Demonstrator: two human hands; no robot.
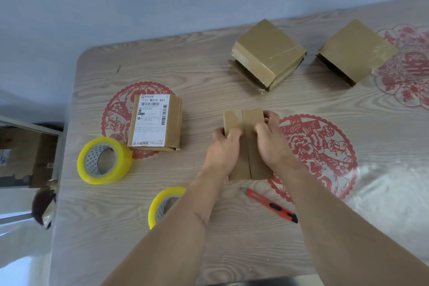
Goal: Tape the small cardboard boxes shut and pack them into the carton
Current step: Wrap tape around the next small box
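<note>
Here, seen from the head camera, the left hand point(224, 146) and right hand point(270, 139) both clasp a small box point(246, 137) at mid-table, apparently closing its flaps; next likely comes tape from the near roll point(162, 204), just left.

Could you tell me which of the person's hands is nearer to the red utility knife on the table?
The right. The right hand grips the box's right side, above the red utility knife; the left hand holds the box's left side, farther up and left.
</note>
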